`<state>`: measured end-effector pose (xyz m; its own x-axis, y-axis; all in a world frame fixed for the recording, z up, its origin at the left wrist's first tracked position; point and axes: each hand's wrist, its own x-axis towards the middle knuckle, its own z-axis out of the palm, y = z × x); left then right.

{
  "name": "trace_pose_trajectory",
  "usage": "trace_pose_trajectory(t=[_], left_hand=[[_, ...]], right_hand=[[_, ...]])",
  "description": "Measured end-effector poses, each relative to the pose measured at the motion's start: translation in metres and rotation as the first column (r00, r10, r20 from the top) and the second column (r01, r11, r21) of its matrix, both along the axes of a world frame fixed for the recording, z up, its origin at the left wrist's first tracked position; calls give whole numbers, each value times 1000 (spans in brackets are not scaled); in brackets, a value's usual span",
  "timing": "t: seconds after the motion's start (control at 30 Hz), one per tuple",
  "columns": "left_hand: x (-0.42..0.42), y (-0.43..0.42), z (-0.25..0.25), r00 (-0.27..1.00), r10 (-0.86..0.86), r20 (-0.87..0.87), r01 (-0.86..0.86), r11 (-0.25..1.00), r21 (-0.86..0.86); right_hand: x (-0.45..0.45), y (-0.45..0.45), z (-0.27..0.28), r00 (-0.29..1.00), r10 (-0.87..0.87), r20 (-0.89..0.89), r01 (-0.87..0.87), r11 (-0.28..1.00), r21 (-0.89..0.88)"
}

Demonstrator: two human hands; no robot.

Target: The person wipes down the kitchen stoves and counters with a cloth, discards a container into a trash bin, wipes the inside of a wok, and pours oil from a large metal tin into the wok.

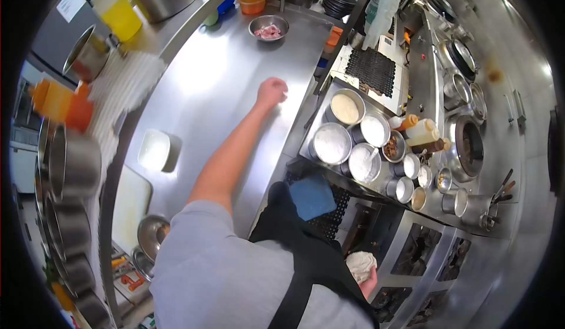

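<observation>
My left hand (272,92) is stretched out over the steel worktable (194,111), its fingers curled closed. Whether anything small is in them I cannot make out. Beyond it, near the table's far end, stands a metal bowl (255,31) with pieces of raw pink meat (269,31). A white square dish (154,150) sits to the left of my forearm. Down by my right side, my right hand (369,282) grips a whitish rumpled bundle (361,265) that looks like cloth. Most of that hand is hidden behind the bundle.
To the right, a steel counter (376,195) carries several pots of white powder (331,143) and sauce bottles (421,130). A shelf on the left holds metal pots (73,158) and an orange bottle (62,105). A white cutting board (130,202) lies at the near left.
</observation>
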<state>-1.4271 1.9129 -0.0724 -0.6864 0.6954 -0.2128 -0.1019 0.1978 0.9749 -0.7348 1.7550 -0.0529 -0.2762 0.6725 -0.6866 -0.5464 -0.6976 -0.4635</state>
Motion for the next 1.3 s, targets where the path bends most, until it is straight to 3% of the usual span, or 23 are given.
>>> trace_pose_trajectory(t=[0.03, 0.1, 0.13, 0.2, 0.33, 0.4, 0.53, 0.7, 0.77, 0.83, 0.9, 1.0, 1.03, 1.1, 1.23, 1.3], left_hand=[[-31, 22, -4, 1000, -8, 0, 8, 1000, -3], [-88, 61, -14, 942, 162, 293, -201, 974, 108], [-113, 77, -16, 943, 155, 295, -194, 975, 106], [-154, 107, -23, 822, 348, 450, -431, 898, 92], [-206, 145, -40, 719, 455, 526, -545, 838, 21], [-222, 153, -54, 716, 454, 530, -578, 812, 86], [-219, 156, -38, 707, 596, 381, -678, 724, 125], [-263, 164, -16, 770, 571, 284, -637, 663, 393], [-280, 176, 25, 767, 522, 372, -639, 577, 509], [-284, 180, 79, 848, 444, 289, -516, 569, 640], [-328, 196, 87, 938, 309, 153, -315, 584, 748], [-435, 232, 53, 907, 304, -291, -116, 845, 523], [-444, 241, 46, 911, 299, -285, -112, 843, 525], [-416, 229, 76, 933, 304, 194, -360, 800, 480], [-340, 201, 54, 964, 233, 126, -264, 883, 387], [-287, 174, 25, 984, 164, 70, -178, 921, 347]], right_hand=[[-5, -1, 3, 999, -21, 24, 22, 999, -39], [-9, -7, -1, 998, -47, 50, 51, 996, -77], [-6, -14, -6, 991, -74, 111, 82, 994, -68], [16, -39, -18, 977, -114, 179, 127, 990, -64], [38, -67, -26, 935, -127, 331, 183, 973, -144], [30, -65, -17, 919, -123, 376, 193, 969, -153], [5, -56, -10, 895, -118, 430, 194, 971, -138], [3, -45, -2, 868, -112, 483, 170, 982, -79], [6, -43, 3, 862, -108, 495, 151, 987, -47], [7, -39, 3, 855, -102, 508, 126, 992, -13], [7, -33, 3, 848, -98, 521, 97, 995, 30], [6, -33, -1, 842, -108, 528, 68, 993, 94], [7, -32, -3, 844, -105, 526, 53, 992, 112], [8, -33, -8, 872, -99, 479, 33, 989, 145], [-14, -37, -8, 920, -97, 380, 44, 989, 145], [-27, -40, -2, 952, -189, 239, 196, 981, -4]])
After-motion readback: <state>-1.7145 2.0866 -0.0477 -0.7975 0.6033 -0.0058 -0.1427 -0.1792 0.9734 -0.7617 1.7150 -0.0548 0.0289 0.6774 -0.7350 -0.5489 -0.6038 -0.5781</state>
